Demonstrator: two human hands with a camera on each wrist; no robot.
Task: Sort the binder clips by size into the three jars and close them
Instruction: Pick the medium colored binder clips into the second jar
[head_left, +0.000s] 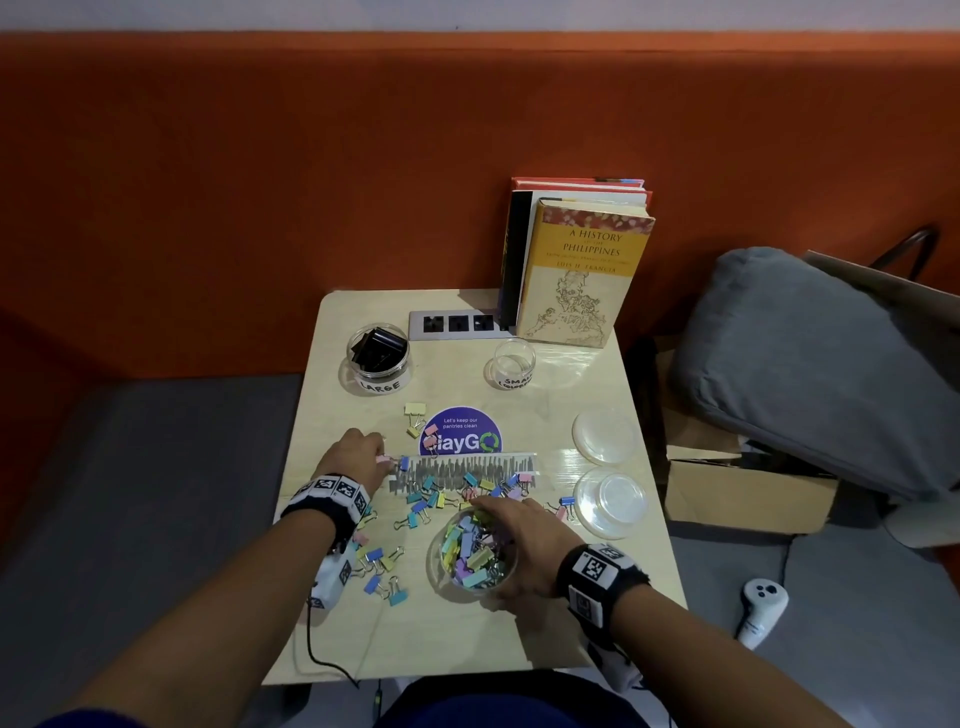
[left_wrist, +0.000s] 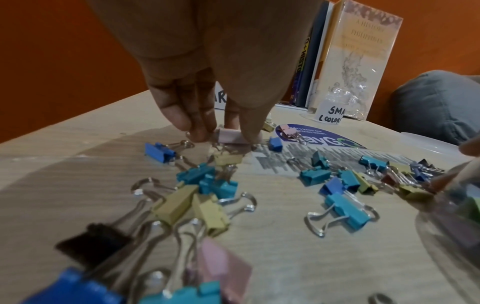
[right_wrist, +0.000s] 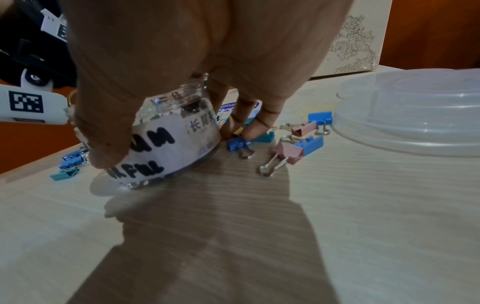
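Nearest the camera, the open jar of pastel clips (head_left: 474, 553) stands on the near part of the surface (head_left: 467, 634), with the right hand (head_left: 524, 535) curled round its right wall, thumb on the near side and fingers at the far side. In the right wrist view its paper label shows "...UM" above "...FUL", the rest hidden by the thumb.

The left hand (head_left: 358, 457), left of centre, pinches a pink clip (left_wrist: 230, 136) between fingertips and thumb, the clip low over the surface or resting on it. Loose coloured clips (head_left: 431, 504) lie scattered between the hands and along the near left edge.

Far left stands the jar marked "LARGE" (head_left: 378, 358), holding black clips; far right the jar marked "SMALL" (head_left: 513, 362), which looks empty, with a second line starting "COLOR". Two clear lids (head_left: 608, 470) lie at the right; a third is not visible.

Risks, as I judge them: two sizes lie mixed together, so a small clip could land in the wrong jar; the near-left clips could be swept off the edge by the forearm; the pinched clip could spring loose.

A round sticker (head_left: 461, 439) reads "Let's keep our pantries clean" and "ClayGO". The standing book (head_left: 582, 275) reads "A HISTORY OF THE PHILIPPINES".
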